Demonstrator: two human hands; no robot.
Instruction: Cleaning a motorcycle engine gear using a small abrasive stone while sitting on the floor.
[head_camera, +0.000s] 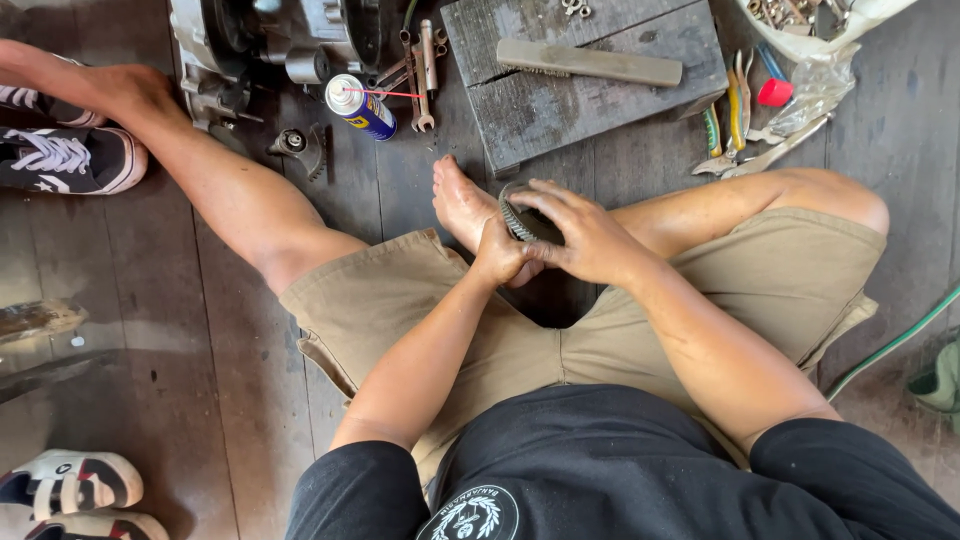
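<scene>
2 hands clamp a toothed clutch disc (522, 222) above my foot: left hand (500, 255) fisted underneath, right hand (585, 235) curled over.

Both hands (545, 240) around toothed ring (515, 215)

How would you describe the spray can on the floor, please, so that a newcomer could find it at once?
Start at the grey engine block at the top of the wooden floor, above the person's outstretched leg. Lying just right of it, left of the spanners, is the spray can. It alone is blue and yellow, with a white cap and a thin red straw.
</scene>
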